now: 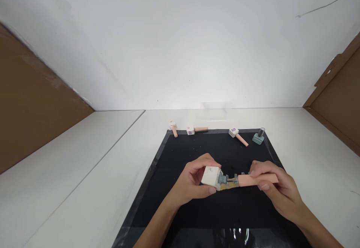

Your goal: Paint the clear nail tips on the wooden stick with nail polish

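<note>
Over the black mat, my left hand (194, 180) is closed around a white square nail polish bottle (210, 176), tilted on its side with its grey-smeared neck pointing right. My right hand (277, 186) grips the long peach nail polish cap (257, 179). Its thin brush stem (232, 181) lies level between the cap and the bottle neck, and I cannot tell whether the brush tip is still inside. Just behind and below the stem shows a clear, yellowish piece (229, 185) with small upright tabs, spanning the gap between my hands; which hand supports it is hidden.
Along the far edge of the black mat (180, 210) lie white bottles with peach caps: one at left (173, 128), one beside it (197, 130), one farther right (238, 136). A teal bottle with a dark cap (259, 136) is at the corner. Brown boards (36, 98) flank the white table (92, 188).
</note>
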`<state>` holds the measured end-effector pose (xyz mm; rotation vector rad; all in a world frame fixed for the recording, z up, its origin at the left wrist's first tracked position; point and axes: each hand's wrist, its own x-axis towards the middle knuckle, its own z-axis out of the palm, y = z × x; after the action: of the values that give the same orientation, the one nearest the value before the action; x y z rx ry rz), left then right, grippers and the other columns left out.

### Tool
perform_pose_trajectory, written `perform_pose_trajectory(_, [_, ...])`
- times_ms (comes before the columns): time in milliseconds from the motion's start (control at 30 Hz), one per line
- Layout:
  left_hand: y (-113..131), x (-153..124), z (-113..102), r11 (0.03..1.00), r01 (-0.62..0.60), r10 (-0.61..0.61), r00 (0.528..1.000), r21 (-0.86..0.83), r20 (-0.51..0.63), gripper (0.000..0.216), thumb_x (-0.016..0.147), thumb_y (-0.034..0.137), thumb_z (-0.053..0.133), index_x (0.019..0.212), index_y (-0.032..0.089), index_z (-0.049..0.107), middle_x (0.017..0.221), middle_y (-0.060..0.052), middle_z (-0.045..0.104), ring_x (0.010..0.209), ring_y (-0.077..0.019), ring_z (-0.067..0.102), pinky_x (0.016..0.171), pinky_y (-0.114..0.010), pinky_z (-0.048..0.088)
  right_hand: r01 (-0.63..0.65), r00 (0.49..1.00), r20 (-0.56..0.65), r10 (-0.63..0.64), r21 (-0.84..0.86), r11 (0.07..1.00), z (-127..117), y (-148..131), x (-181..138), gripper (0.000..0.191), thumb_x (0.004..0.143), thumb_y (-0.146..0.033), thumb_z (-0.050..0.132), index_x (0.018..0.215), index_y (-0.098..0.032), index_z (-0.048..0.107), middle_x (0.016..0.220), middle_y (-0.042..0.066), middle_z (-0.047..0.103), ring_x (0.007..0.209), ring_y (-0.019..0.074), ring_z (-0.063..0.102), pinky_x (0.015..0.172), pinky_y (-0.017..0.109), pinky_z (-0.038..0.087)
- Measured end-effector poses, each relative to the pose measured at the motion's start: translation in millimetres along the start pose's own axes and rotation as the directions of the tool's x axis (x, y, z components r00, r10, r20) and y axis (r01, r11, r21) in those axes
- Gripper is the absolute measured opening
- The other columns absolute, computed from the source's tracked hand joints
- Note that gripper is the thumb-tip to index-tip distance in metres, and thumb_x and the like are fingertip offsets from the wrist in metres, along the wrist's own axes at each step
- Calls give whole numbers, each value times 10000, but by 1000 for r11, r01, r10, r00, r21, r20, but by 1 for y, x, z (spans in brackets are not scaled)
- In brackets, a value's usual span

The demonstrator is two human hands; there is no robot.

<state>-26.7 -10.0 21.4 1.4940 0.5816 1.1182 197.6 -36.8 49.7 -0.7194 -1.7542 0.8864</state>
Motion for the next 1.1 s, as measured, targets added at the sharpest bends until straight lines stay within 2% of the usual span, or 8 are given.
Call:
perform_pose_trajectory(133, [-1,-1,0,1000,-20,20,1000,-20,19,309,675,353,758,954,237,690,803,-21,509,667,-119,490,599,-237,396,1,1000,18,0,-14,1000,0,-1,0,132,945,-364,480,953,-290,589,695,-5,583,569,143,510,504,233,430])
perform_pose_trajectory(300, [-1,0,1,1000,-15,16,999,-14,30,306,673,351,759,950,240,692,802,-19,504,668,-119,485,598,-240,395,-17,998,54,20,-53,998,-1,0,1,142,949,-369,469,935,-279,577,654,-22,519,524,125,450,462,221,370])
perform_pose_trajectory(567, [-3,0,0,1000,4,-4,999,-1,39,327,654,343,771,951,237,686,807,-17,496,678,-125,489,609,-252,407,-19,997,74,24,-63,998,-1,-5,4,184,951,-376,461,894,-259,591,652,-19,569,538,126,495,489,215,404])
perform_pose_trajectory(700, [-4,-1,1,1000,15,-16,999,4,52,331,650,334,773,958,248,684,808,-12,483,665,-119,476,596,-247,410,-63,996,65,68,-77,995,-1,-4,2,230,941,-405,467,869,-241,611,654,-5,582,546,137,518,495,228,418])
perform_pose_trajectory(800, [-3,-1,1,1000,6,-7,998,4,64,324,656,327,772,962,267,683,809,-7,480,665,-116,475,597,-245,407,-142,988,51,147,-96,985,0,0,0,284,933,-444,457,844,-233,625,620,-5,545,520,137,484,449,227,378])
perform_pose_trajectory(933, [-3,-1,1,999,23,-25,998,32,58,340,644,374,772,943,238,685,798,-10,476,658,-121,474,602,-261,419,-225,974,34,226,-33,974,1,3,-3,308,920,-466,474,824,-222,635,590,-19,502,470,114,397,420,222,320])
perform_pose_trajectory(1100, [-5,-2,0,1000,10,-10,999,6,49,339,639,350,780,945,234,692,821,-21,496,682,-127,494,605,-255,422,-281,959,3,283,134,950,2,7,-4,316,897,-491,507,813,-218,642,577,-29,469,472,108,369,431,219,319])
